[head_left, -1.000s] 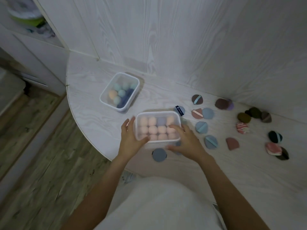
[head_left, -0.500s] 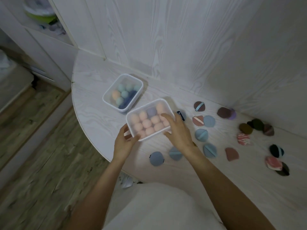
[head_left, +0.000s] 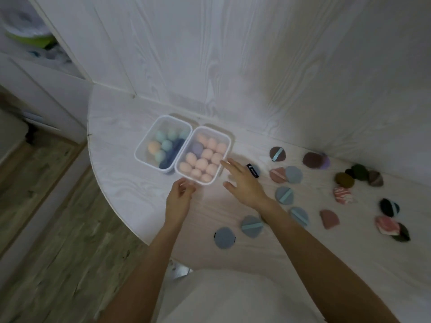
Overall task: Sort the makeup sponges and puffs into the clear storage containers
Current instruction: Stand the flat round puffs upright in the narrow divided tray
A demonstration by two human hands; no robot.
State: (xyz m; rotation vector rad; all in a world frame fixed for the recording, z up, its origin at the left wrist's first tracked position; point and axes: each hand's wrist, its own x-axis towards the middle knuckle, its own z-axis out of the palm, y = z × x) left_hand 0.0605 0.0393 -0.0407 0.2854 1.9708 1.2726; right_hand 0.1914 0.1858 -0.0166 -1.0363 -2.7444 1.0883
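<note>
— Where is the pink sponge box (head_left: 203, 155)?
— On the counter (head_left: 121, 183), touching the blue sponge box (head_left: 162, 142).
— And the hands?
— Both beside the pink box, holding nothing. Left hand (head_left: 178, 201) loosely curled, right hand (head_left: 243, 184) spread wide.

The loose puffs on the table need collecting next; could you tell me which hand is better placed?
Probably the right hand: it hovers open beside the loose puffs, while the left hand sits farther away, by the containers.

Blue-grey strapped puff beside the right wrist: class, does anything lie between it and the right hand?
Nothing visible. The puff lies on bare table just right of the right hand, which is open and empty.
</note>
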